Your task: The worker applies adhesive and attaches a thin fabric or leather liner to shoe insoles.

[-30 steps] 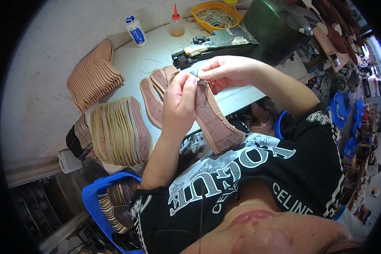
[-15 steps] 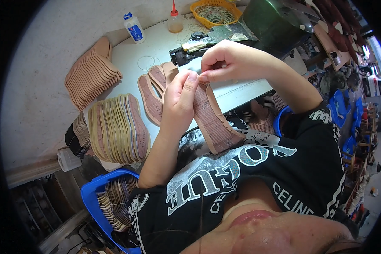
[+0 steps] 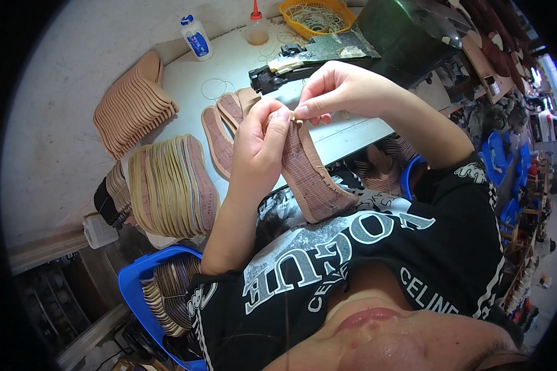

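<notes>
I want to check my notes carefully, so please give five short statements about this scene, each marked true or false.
1. The left hand grips the insole near its upper end. True.
2. The right hand lies flat on the table. False: it is raised at the insole's upper end.
3. The red-tipped bottle stands between the white bottle and the yellow basket. True.
4. The yellow basket is empty. False: it holds thin loops.
5. The blue bin holds stacked pieces. True.
</notes>
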`<act>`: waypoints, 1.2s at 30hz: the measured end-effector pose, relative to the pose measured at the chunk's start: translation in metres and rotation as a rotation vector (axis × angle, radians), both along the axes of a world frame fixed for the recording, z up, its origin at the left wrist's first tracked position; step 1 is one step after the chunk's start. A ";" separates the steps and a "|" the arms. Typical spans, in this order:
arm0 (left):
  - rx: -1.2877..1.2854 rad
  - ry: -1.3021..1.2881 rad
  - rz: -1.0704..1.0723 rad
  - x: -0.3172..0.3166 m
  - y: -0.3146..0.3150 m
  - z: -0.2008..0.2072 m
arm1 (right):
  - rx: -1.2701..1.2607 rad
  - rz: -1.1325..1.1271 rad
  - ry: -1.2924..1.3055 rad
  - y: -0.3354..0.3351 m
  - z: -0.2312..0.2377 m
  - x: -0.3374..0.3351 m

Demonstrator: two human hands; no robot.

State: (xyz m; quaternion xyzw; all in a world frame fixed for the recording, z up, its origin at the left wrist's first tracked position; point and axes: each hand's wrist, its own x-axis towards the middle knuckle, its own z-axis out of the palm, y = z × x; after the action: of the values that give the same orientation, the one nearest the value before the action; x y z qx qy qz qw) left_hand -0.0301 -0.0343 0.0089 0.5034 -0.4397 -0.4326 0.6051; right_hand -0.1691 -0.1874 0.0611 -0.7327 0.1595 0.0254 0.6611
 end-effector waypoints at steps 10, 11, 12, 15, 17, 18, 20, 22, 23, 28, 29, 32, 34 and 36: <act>-0.093 0.124 0.001 0.001 0.003 0.001 | -0.246 -0.079 -0.076 0.019 0.008 -0.005; -0.093 0.162 -0.015 0.000 0.004 0.004 | -0.038 -0.086 -0.092 0.015 0.001 -0.006; -0.092 0.199 -0.032 -0.001 0.003 0.006 | 0.169 -0.092 -0.109 0.013 -0.004 -0.007; -0.088 0.180 -0.025 -0.001 0.002 0.003 | 0.256 -0.119 -0.061 0.014 -0.011 -0.010; -0.085 0.151 -0.016 -0.001 0.002 0.003 | 0.269 -0.120 -0.055 0.012 -0.013 -0.009; -0.086 0.126 -0.005 -0.002 0.002 0.003 | 0.237 -0.098 -0.053 0.010 -0.012 -0.009; -0.069 0.130 -0.017 -0.004 0.002 0.004 | 0.151 -0.088 -0.029 0.012 -0.004 -0.008; -0.054 0.134 -0.031 -0.004 -0.001 0.004 | 0.021 -0.071 -0.021 0.012 0.000 -0.008; -0.045 0.129 -0.026 -0.004 -0.001 0.004 | -0.107 -0.045 -0.012 0.014 0.003 -0.007; -0.047 0.148 -0.008 -0.001 -0.001 -0.003 | -0.397 -0.058 -0.087 0.025 0.013 -0.009; -0.048 0.142 -0.016 -0.001 -0.001 0.000 | -0.398 -0.066 -0.092 0.023 0.012 -0.010; -0.038 0.169 -0.033 -0.001 -0.002 0.005 | 0.057 -0.047 -0.138 0.011 0.000 -0.012; -0.037 0.149 -0.025 0.000 -0.003 0.006 | 0.084 -0.067 -0.122 0.014 -0.003 -0.016; -0.029 0.168 -0.028 -0.001 -0.003 0.006 | 0.117 -0.104 -0.118 0.017 -0.007 -0.018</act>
State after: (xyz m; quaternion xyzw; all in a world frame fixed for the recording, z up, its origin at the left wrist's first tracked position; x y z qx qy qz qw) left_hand -0.0313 -0.0377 0.0148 0.4501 -0.4007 -0.4753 0.6411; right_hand -0.1868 -0.1702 0.0545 -0.6839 0.1563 -0.0428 0.7114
